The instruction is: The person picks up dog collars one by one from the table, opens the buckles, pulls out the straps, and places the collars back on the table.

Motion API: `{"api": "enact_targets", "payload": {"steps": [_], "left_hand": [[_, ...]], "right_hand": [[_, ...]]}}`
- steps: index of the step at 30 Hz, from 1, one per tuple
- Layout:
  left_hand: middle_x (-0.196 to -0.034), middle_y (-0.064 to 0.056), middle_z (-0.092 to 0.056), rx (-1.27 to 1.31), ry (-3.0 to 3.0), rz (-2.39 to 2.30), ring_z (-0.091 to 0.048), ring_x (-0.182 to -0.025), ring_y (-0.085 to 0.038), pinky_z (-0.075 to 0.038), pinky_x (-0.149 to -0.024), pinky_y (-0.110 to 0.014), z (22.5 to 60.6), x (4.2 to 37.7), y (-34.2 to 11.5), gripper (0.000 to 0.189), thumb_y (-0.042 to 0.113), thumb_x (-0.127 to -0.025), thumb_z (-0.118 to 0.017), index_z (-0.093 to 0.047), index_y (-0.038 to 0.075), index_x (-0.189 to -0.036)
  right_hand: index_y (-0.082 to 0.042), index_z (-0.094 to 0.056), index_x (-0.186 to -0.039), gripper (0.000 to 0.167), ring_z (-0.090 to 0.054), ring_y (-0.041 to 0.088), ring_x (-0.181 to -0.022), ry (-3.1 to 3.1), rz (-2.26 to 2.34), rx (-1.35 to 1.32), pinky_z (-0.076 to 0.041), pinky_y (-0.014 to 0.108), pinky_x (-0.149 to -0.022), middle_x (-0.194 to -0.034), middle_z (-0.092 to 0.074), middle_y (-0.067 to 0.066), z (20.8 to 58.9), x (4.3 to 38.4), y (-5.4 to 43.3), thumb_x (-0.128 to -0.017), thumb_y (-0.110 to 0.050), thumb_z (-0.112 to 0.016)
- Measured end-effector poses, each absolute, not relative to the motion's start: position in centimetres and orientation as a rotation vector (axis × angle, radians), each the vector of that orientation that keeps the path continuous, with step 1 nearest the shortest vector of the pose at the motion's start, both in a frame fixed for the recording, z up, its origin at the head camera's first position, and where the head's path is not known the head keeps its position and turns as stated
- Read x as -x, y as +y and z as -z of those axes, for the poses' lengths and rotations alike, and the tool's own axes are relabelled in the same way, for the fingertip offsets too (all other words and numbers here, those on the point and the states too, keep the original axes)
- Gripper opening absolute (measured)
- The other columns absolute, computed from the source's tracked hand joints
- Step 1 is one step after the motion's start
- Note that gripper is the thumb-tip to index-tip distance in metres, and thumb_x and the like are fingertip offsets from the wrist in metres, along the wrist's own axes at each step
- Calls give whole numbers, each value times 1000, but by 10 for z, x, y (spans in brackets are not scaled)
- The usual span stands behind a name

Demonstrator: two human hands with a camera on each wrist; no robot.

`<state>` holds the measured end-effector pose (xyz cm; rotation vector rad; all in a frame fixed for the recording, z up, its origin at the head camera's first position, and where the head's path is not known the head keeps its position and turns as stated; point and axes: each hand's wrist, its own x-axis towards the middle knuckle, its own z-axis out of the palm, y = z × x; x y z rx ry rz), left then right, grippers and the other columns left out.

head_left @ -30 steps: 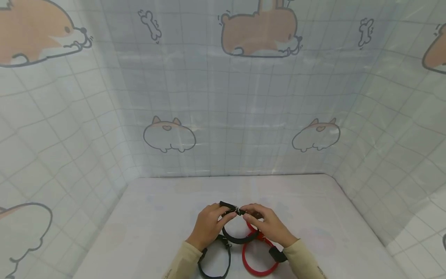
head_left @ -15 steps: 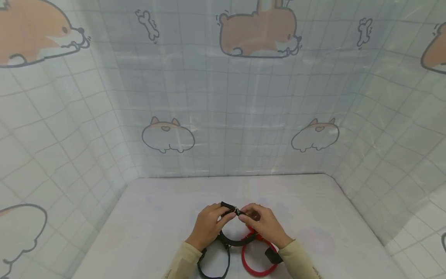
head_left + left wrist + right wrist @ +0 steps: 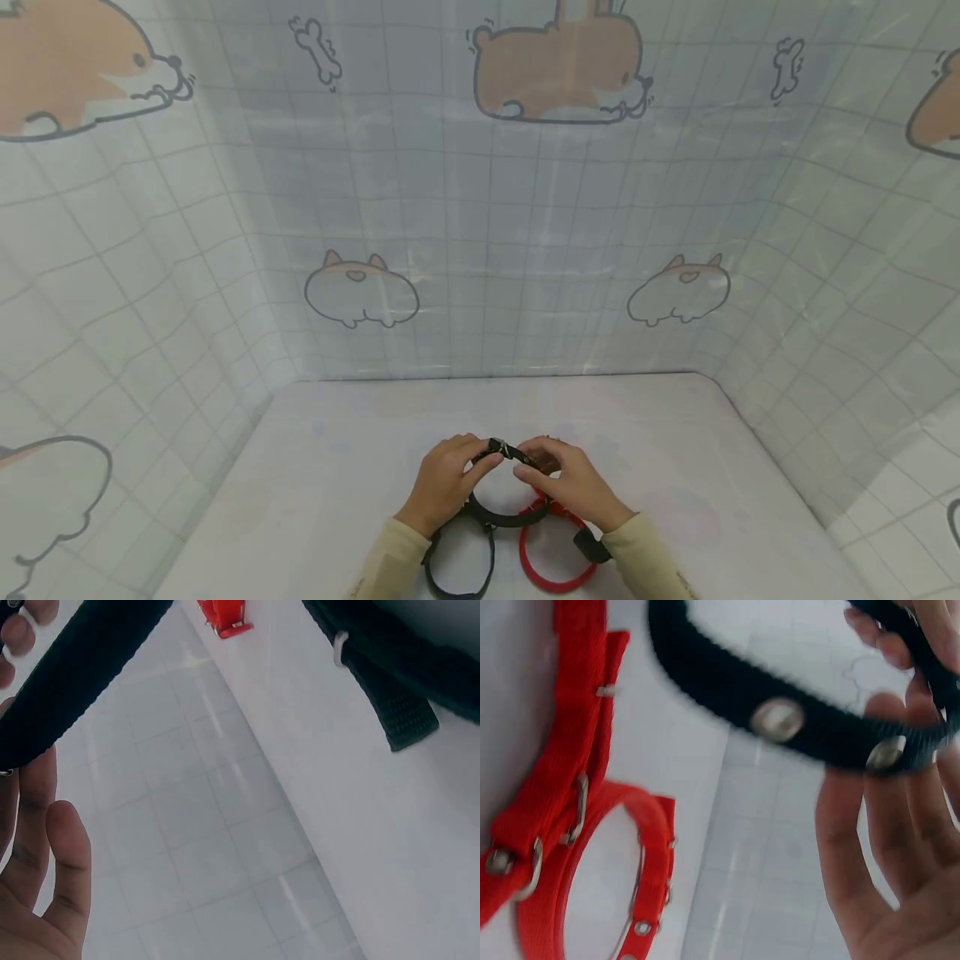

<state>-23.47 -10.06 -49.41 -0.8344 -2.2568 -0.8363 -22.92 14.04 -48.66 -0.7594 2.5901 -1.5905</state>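
"Black buckled collar [image 3: 510, 521]: where does the head view put it?"

"Held above the white counter [image 3: 337, 433], its loop overlapping another black collar [image 3: 492, 558] and a red collar [image 3: 553, 588] in the picture. The left grip [image 3: 442, 479] pinches the strap beside the metal buckle [image 3: 506, 450]. The right grip [image 3: 573, 483] has its fingers bent around the strap opposite; whether the thumb presses too, I can't tell."

"And the left wrist?"

"The held strap crosses close to the lens, ending at the fingers. Near the other edge, a black strap's tail passes a pale keeper [image 3: 340, 649]."

"Right wrist?"

"Fingers behind the strap, by two metal rivets [image 3: 778, 720]. Red strapping [image 3: 570, 750] shows at left; one collar or two, I can't say."

"Which step, then?"

"Working the buckle, I'd judge, though fastening or undoing isn't clear. The next move probably calls for a steady left pinch while the right guides the strap through."
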Motion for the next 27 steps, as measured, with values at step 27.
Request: {"api": "enact_targets", "payload": {"steps": [27], "left_hand": [[-102,13,-68,677,-2322,825,-63,-90,-3,-55,-72,-30,487,266,-136,32,32,-97,-70,-71,20,-127]], "right_hand": [[-24,-66,-127,32,-64,12,-102,2821,1664,793,-55,35,-87,-112,-68,-8,485,257,173,-96,-25,-73]]}}
